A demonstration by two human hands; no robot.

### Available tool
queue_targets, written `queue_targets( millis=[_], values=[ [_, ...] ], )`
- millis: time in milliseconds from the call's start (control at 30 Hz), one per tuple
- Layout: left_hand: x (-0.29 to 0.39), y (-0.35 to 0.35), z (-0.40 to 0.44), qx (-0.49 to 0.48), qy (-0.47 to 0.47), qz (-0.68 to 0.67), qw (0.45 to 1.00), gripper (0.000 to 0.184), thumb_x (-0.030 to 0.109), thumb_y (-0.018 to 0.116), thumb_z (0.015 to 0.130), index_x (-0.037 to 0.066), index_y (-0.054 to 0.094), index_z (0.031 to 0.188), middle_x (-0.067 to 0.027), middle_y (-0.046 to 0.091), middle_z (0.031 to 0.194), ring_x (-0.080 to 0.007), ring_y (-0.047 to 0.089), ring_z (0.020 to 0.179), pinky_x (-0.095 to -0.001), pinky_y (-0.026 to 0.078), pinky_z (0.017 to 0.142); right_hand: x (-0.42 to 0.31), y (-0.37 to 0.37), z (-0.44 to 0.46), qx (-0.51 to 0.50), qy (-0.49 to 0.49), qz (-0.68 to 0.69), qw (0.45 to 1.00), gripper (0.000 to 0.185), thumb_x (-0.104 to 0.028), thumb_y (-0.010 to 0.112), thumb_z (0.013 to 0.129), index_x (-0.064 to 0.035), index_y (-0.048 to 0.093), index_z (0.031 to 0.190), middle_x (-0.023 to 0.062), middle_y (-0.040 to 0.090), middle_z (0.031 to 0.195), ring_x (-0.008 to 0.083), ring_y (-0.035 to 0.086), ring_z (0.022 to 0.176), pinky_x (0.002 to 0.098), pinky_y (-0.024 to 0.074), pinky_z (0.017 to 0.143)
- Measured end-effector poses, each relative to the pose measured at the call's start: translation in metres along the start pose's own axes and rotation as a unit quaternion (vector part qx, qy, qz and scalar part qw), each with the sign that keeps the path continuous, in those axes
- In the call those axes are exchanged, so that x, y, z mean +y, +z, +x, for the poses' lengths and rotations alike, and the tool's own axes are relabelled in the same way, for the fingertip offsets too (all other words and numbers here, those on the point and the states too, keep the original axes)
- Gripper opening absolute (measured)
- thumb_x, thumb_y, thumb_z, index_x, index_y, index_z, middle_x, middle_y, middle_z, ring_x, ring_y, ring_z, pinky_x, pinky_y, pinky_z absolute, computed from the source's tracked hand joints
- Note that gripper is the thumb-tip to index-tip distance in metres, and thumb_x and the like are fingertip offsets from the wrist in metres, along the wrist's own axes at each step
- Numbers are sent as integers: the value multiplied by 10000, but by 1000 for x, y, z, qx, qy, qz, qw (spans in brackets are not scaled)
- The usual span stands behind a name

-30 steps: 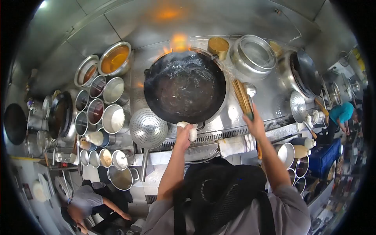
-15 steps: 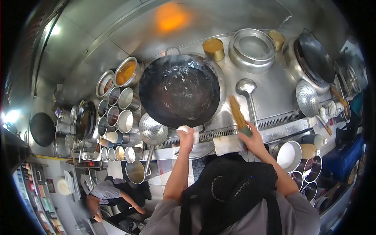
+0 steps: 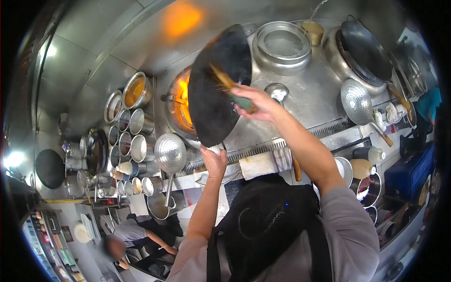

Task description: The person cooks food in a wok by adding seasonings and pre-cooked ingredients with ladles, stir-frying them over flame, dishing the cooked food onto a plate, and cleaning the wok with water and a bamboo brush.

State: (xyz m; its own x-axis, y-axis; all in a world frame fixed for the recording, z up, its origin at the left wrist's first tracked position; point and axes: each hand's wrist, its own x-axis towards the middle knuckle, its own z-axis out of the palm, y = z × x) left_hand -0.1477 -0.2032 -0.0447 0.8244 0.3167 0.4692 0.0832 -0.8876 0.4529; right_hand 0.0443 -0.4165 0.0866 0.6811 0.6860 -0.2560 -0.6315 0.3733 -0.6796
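My left hand grips the near edge of a large black wok, with a folded white cloth between hand and metal. The wok is tipped steeply on its side, its hollow turned to the right. Orange flames show in the burner to its left. My right hand is closed around the green-wrapped end of a bamboo wok brush. The bristles lie over the dark inside of the wok, blurred by motion; whether they touch it I cannot tell.
A perforated strainer and several metal pots stand at left. A ladle lies right of the wok. Behind are a lidded steel pot and a yellow can. A co-worker is at lower left.
The wok went from lying over the burner with water in it to tipped up toward the right, uncovering flames. My right hand brought the brush up and left to the wok.
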Motion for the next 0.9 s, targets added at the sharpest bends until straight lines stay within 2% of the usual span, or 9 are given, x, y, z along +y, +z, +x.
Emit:
queue_targets(
  millis=[200,233,300,367,467,533,633,733,900],
  values=[
    [-31,7,-7,-70,-62,-38,995,888,95,771,763,-153,293,1468,-357,483,1327,-535,512,1251,-523,425,1091,9,9,-26,-24,19,7,1000,729,-369,746,965,-212,419,1597,95,656,886,145,618,561,239,447,429],
    [-28,2,0,-75,-76,-70,992,832,90,749,778,-148,307,1441,-365,479,1322,-534,527,1213,-541,436,1053,28,27,-22,8,-19,-133,991,750,-366,747,961,-197,406,1607,114,685,934,186,665,623,281,506,488],
    [-32,-2,8,-49,-43,-60,996,794,77,726,789,-142,309,1428,-360,495,1295,-531,539,1180,-539,443,1031,100,20,5,29,-232,-404,884,785,-353,754,947,-162,392,1616,164,724,1029,280,734,790,376,594,657],
    [-37,-6,15,-39,-107,-150,982,681,48,644,844,-148,313,1406,-327,533,1233,-457,575,1104,-486,443,1024,154,-2,8,-25,-212,-576,789,887,-336,762,918,-197,292,1657,252,706,1152,416,722,1056,507,587,952],
    [-43,-25,28,-32,-186,-223,956,662,38,623,849,-125,320,1414,-301,532,1248,-411,564,1136,-453,429,1050,132,-46,6,46,70,-796,599,882,-386,692,955,-314,169,1662,280,621,1303,462,705,1050,548,586,924],
    [-60,-22,28,-23,-209,-248,946,603,54,613,853,-98,361,1379,-270,532,1242,-376,556,1132,-438,432,1049,91,-102,38,144,45,-842,518,777,-389,647,986,-284,246,1643,274,627,1272,445,711,1036,553,587,908],
    [-94,-8,27,-36,-263,-280,923,557,67,609,853,-69,391,1347,-236,536,1244,-340,559,1126,-415,450,1025,6,-79,64,253,-49,-836,484,718,-383,656,986,-249,341,1617,259,669,1204,454,696,1068,528,571,937],
    [-131,11,26,-45,-313,-363,877,536,74,610,854,-32,419,1344,-186,552,1224,-278,563,1101,-385,463,999,-31,-37,52,328,-202,-738,554,742,-367,702,969,-202,366,1609,300,652,1297,463,662,1163,493,546,983],
    [-161,21,22,-63,-422,-501,753,416,58,638,867,16,464,1243,-110,583,1106,-199,599,967,-352,525,861,19,26,-32,402,-332,-622,584,815,-227,749,955,-70,312,1625,318,596,1405,444,629,1264,440,512,1034]
  ],
)
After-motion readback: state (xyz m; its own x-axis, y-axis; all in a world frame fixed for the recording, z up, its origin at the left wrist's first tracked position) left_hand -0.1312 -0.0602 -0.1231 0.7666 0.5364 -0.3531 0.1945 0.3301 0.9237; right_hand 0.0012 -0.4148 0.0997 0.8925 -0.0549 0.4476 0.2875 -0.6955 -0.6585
